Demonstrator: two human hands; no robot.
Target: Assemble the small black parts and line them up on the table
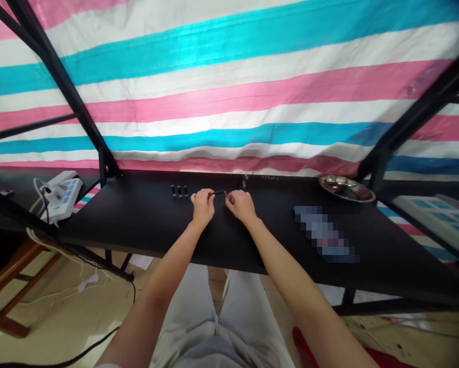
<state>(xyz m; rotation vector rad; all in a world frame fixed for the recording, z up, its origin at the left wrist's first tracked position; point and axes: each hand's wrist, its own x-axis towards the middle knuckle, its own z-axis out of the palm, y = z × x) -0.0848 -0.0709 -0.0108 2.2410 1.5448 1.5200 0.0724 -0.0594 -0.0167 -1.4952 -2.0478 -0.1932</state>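
Note:
Above the black table, my left hand point(203, 207) is closed in a pinch on a small, slim black tube point(219, 192), which points to the right. My right hand point(242, 204) is closed at the tube's right end, its fingertips on a tiny piece too small to name. Whether that piece touches the tube I cannot tell. Left of my hands, three short black tubes point(179, 191) with pale ends stand in a row. Beyond my right hand lie several small clear pieces point(245, 180), and more tiny clear pieces point(270, 178) form a line farther right.
A round shiny metal tray point(346, 189) sits at the table's back right. A blurred-out flat object point(325, 234) lies in front of it. White power strips point(63, 197) with cables are at the left. Black metal posts point(61, 76) and a striped sheet point(229, 92) bound the table point(137, 220).

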